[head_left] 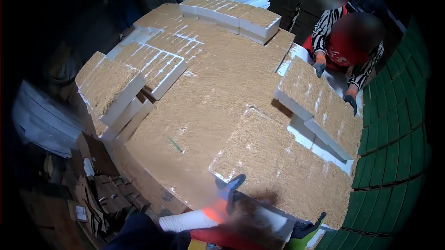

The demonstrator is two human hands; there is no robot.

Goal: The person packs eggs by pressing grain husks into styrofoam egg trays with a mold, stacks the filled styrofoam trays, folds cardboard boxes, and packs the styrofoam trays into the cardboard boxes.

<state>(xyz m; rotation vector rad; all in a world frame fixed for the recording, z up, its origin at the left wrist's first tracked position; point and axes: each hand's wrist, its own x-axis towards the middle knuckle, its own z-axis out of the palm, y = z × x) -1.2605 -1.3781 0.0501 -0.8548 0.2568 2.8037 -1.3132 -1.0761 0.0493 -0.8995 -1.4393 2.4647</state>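
A wide white slab of boxes topped with tan grainy material (278,162) lies at the lower right of the view. My left hand (230,189), in a dark glove with an orange cuff, grips its near left corner, thumb up by the rim. At the near right edge my right hand (307,227), dark-gloved below a green sleeve, holds the same slab; its lower fingers are hidden. Loose tan material (194,97) spreads thickly to the left and behind.
Across from me a co-worker in striped sleeves (324,22) has both gloved hands at another topped row of boxes (315,97). More filled boxes stand at the left (111,83) and far edge (232,13). Green stacked crates (394,125) line the right; cardboard (99,176) lies lower left.
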